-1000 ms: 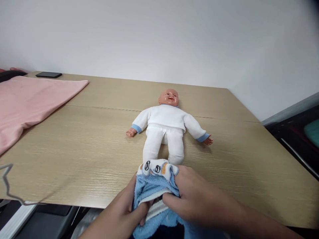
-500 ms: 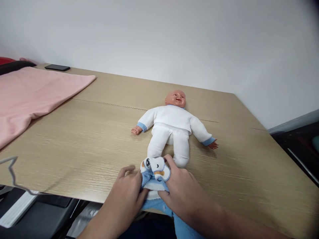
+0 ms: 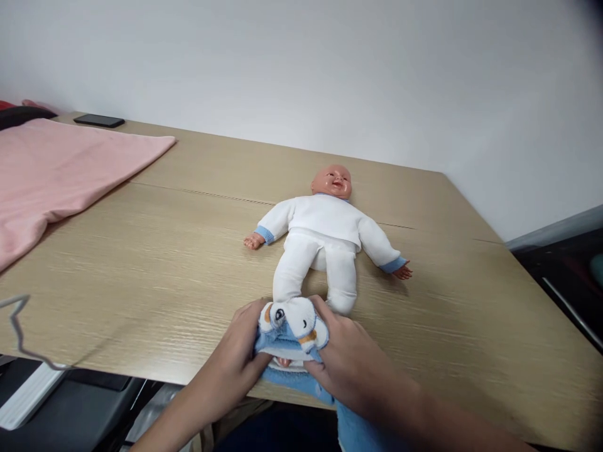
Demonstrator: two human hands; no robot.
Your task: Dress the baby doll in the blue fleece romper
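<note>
A baby doll (image 3: 325,220) in a white top with light-blue cuffs lies on its back, its head away from me and its legs toward me. Around its lower leg is a bunched blue fleecy baby garment (image 3: 294,339) with a white and orange animal pattern. My left hand (image 3: 242,342) grips the bunched cloth from the left, thumb near the opening. On the other side, my right hand (image 3: 342,345) pinches the same cloth. A bit of pinkish doll foot (image 3: 283,362) shows in the opening. More of the blue cloth hangs over the table edge below my right hand.
The wooden table (image 3: 198,276) meets a white wall at the back. A pink cloth (image 3: 80,166) lies at the left, with a black phone (image 3: 99,120) behind it. A bent grey wire (image 3: 21,329) stands near the front left edge. Dark chairs flank the table.
My hands have spread slightly apart, stretching the bunched garment wider. The doll's foot now shows in its opening. The view has shifted a little.
</note>
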